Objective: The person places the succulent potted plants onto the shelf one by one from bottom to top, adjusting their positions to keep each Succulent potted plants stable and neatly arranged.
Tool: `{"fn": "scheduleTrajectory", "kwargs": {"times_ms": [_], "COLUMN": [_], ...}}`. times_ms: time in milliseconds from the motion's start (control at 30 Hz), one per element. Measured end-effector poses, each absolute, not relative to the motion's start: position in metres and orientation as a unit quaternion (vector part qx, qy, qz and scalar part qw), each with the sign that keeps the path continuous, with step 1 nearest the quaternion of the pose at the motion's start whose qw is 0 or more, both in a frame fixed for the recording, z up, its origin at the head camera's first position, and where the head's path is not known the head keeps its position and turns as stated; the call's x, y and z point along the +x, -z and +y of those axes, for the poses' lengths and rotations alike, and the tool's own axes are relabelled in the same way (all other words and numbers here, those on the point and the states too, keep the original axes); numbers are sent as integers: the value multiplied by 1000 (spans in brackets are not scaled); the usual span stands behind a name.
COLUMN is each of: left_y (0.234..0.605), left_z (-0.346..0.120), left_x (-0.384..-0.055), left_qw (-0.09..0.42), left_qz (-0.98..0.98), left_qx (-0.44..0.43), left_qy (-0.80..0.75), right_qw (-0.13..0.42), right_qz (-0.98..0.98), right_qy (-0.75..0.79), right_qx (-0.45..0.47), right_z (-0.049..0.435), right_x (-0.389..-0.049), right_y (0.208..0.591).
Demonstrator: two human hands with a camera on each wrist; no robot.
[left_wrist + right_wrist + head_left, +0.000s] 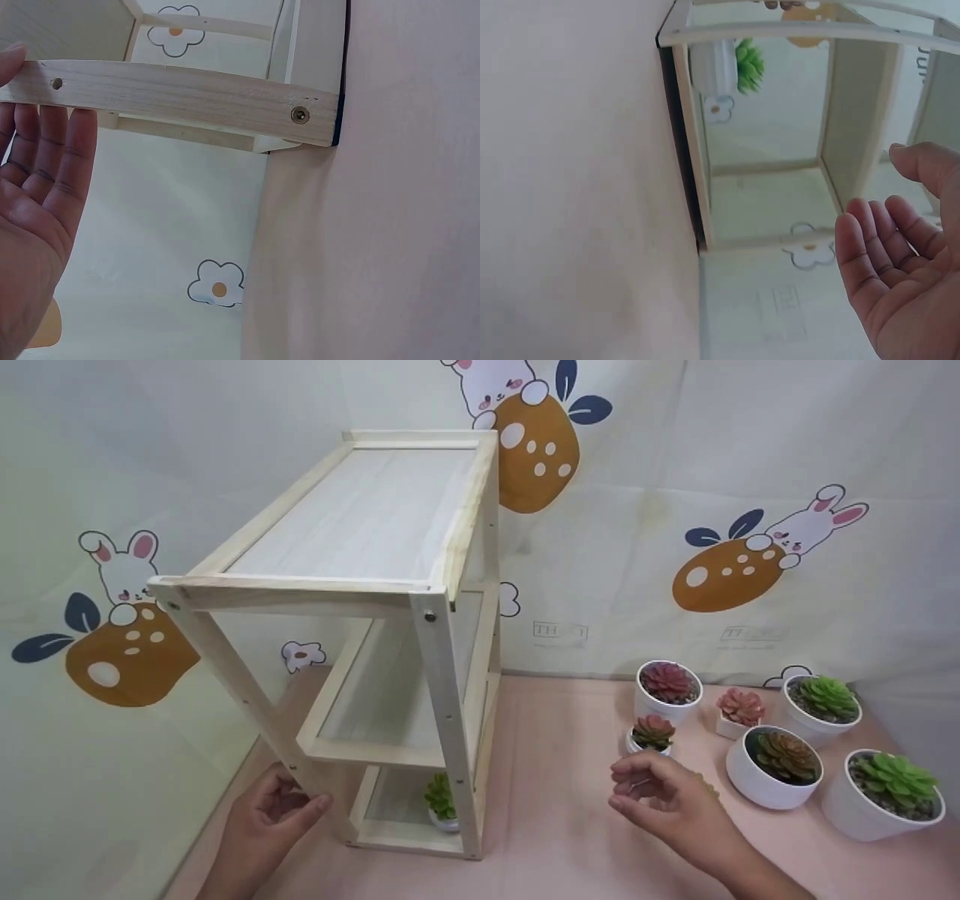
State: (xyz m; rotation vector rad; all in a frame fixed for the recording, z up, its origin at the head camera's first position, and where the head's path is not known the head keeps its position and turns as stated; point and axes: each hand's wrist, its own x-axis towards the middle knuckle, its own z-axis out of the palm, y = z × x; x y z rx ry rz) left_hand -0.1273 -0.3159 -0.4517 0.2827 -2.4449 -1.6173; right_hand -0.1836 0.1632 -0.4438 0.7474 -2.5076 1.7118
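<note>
A pale wooden three-tier shelf (300, 601) stands at the left of the head view. My left hand (266, 817) is at its front left post (247, 701), low down; in the left wrist view the thumb lies at one edge of the post (187, 94) and the fingers pass behind the other. A small green potted succulent (440, 796) sits on the bottom tier, partly behind the front right post. My right hand (675, 802) hovers with nothing in it, fingers loosely bent. Beyond it is a small reddish succulent (654, 731) in a white pot.
On the pink tabletop (562, 780) at right stand several white pots: a dark red succulent (670, 682), a pink one (741, 707), a brownish one (786, 756), and green ones (825, 697). A printed cloth (600, 555) hangs behind.
</note>
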Motion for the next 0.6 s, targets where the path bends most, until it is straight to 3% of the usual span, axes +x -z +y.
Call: {"fn": "scheduleTrajectory", "kwargs": {"times_ms": [400,600], "left_y": [455,455], "left_z": [-316,-316], "left_x": [-127,-127], "left_qw": [120,122], "left_qz": [-823,-828], "left_qx": [83,83], "left_qy": [549,540], "right_qw": [62,92], "right_qz": [-869,-883], "right_qy": [-481,-456], "right_qx": [95,66], "right_z": [227,243], "right_x": [-181,-187], "right_y": [453,457]}}
